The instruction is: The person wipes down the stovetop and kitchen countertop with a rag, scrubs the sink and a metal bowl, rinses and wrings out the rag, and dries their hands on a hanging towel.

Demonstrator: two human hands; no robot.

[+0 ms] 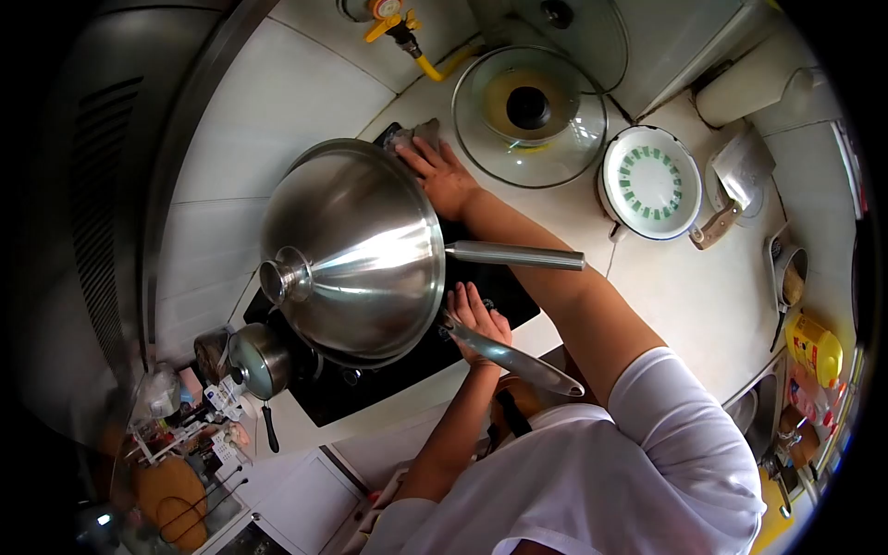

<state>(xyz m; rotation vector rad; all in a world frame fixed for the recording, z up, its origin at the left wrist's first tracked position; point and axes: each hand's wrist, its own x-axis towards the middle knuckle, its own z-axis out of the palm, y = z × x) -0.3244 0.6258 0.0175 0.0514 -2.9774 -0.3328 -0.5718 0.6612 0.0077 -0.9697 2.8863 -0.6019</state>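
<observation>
My right hand (447,180) reaches past a large steel wok lid (361,250) to the black hob's (365,398) far corner. Its fingers are on a bunched grey cloth (413,137), pressing it down there; the grip is partly hidden. My left hand (478,324) is open with fingers stretched out, over the near edge of the hob. A flat steel handle (518,359) crosses in front of that hand, and I cannot tell whether they touch. Between my arms a ribbed steel handle (518,255) juts out from under the lid, passing over my right forearm.
A glass lid (481,153) lies at the back, beside a yellow gas valve (384,26). Farther right are an enamel basin (652,180) and a cleaver (731,185). A small lidded saucepan (259,361) stands left of the hob. The range hood (92,231) looms at left.
</observation>
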